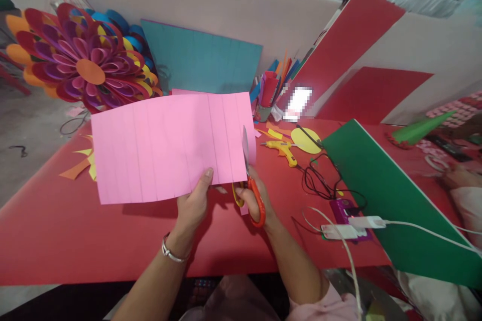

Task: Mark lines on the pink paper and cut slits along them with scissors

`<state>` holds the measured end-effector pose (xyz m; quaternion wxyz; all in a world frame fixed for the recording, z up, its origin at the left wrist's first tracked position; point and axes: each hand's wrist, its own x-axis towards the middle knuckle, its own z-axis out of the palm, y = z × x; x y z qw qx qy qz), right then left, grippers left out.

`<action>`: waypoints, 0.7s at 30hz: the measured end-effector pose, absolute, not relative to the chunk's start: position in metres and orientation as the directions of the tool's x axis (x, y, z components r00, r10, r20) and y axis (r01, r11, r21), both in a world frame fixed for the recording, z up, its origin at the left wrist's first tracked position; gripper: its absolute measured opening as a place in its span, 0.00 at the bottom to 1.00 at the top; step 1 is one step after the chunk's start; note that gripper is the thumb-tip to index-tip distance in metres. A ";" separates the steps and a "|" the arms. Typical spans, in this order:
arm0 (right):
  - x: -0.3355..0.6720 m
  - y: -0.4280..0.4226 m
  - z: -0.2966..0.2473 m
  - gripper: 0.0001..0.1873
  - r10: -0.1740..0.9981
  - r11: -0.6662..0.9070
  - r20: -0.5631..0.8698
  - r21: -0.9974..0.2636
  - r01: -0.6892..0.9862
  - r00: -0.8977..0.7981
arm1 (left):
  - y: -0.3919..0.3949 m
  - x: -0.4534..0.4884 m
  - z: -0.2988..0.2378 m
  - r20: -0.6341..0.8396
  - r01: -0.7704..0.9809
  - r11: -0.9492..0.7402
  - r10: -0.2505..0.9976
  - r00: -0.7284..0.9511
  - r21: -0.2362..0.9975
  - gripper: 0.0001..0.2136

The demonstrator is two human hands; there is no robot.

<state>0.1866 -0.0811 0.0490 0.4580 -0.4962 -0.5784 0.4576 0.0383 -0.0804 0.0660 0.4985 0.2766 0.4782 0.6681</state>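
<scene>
My left hand (194, 205) grips the bottom edge of a large pink paper sheet (165, 145), thumb on its front, holding it up above the red table (75, 230). Faint ruled lines run down the sheet. My right hand (253, 195) is closed round the orange and yellow handles of a pair of scissors (251, 190). The blades point upward and bite into the sheet along a line near its right edge. A silver bracelet (171, 253) circles my left wrist.
A big multicoloured paper flower (81, 60) stands at the back left, a teal sheet (203, 62) behind. A yellow glue gun (282, 149), black cable (324, 183), plug strip (348, 223), green board (391, 200) and another person's hand (457, 178) lie to the right.
</scene>
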 end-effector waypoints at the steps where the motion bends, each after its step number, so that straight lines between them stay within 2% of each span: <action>1: 0.186 -0.081 0.049 0.18 0.995 0.073 0.062 -0.988 0.138 -0.080 | -0.080 0.038 0.065 -0.111 -0.399 -0.042 0.929 -0.352 0.916 0.14; 14: 0.183 -0.082 0.054 0.15 0.997 -0.025 -0.027 -0.999 0.022 -0.070 | -0.081 0.037 0.058 0.010 -0.236 -0.102 0.932 -0.362 0.966 0.13; 21: 0.185 -0.079 0.052 0.14 0.996 0.036 0.033 -0.999 0.031 -0.081 | -0.079 0.035 0.057 0.039 -0.155 -0.099 0.935 -0.353 0.983 0.12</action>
